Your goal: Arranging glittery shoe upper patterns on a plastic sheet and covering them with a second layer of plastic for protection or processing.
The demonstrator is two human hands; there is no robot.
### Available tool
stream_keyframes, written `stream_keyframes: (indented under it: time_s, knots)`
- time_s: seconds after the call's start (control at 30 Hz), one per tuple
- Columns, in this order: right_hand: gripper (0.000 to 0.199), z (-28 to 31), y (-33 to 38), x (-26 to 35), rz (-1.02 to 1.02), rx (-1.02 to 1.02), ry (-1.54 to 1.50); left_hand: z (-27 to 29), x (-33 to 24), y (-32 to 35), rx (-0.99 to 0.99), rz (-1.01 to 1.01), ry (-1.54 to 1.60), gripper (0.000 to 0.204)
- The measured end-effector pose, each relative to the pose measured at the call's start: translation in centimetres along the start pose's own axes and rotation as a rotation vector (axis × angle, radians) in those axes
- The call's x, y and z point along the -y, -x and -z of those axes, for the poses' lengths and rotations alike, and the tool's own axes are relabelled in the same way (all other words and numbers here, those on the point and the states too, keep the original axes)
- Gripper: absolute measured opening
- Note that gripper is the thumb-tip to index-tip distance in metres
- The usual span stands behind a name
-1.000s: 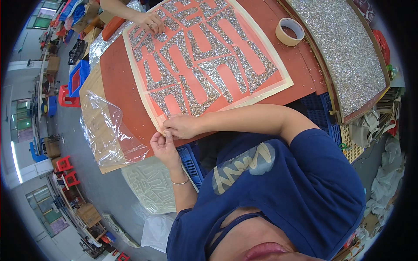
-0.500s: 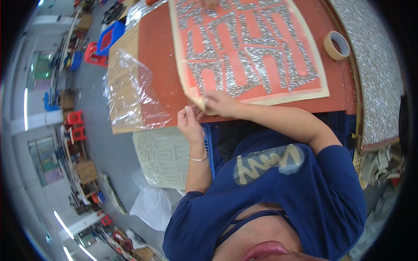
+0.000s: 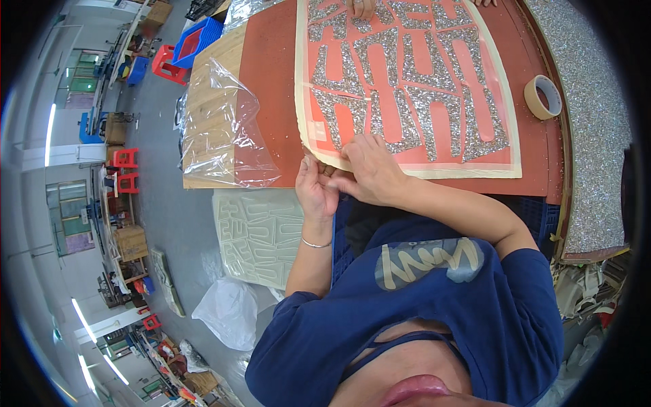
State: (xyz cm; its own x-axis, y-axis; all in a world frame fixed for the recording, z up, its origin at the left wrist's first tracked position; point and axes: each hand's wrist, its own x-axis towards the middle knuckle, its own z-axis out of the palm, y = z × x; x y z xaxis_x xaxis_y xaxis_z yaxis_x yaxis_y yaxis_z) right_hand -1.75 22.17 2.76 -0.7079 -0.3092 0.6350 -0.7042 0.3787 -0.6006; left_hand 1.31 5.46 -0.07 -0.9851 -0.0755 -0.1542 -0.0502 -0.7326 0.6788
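Note:
A pink sheet [image 3: 348, 53] with glittery silver cut-out shapes and a cream border lies over the table's near edge. At its near left corner my left hand [image 3: 317, 191] is closed, fingertips pinching the border from below. My right hand [image 3: 371, 169] bends over the same border just to the right, fingers on top and thumb close to my left fingers. The fingers partly hide the corner between them. Another person's hand [image 3: 361, 8] touches the far part of the sheet, and more fingers [image 3: 485, 2] show at its far right corner.
A roll of tape [image 3: 542, 97] lies at the right of the red-brown tabletop [image 3: 268, 74]. Clear plastic film [image 3: 227, 129] covers the wooden left part. Glittery material [image 3: 597, 136] spreads beyond the right edge. A pale patterned sheet [image 3: 261, 234] and a white plastic bag [image 3: 227, 313] are low left.
The near left corner, lifted and curled before, now lies flatter. My right hand has turned and opened out along the border; my left hand stays at the corner. The view has shifted slightly.

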Motion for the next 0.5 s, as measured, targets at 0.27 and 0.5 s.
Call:
stream_keyframes:
  time_s: [0.27,0.5]
  knots:
    - [0.014,-0.1,0.3,-2.6,0.107,0.323,0.302,0.4,0.9,1.3,-0.186,-0.132,-0.338,0.017]
    - [0.014,9.0,-7.6,-13.5,-0.385,0.538,0.701,4.7,1.4,1.3,-0.447,-0.91,-1.948,0.024]
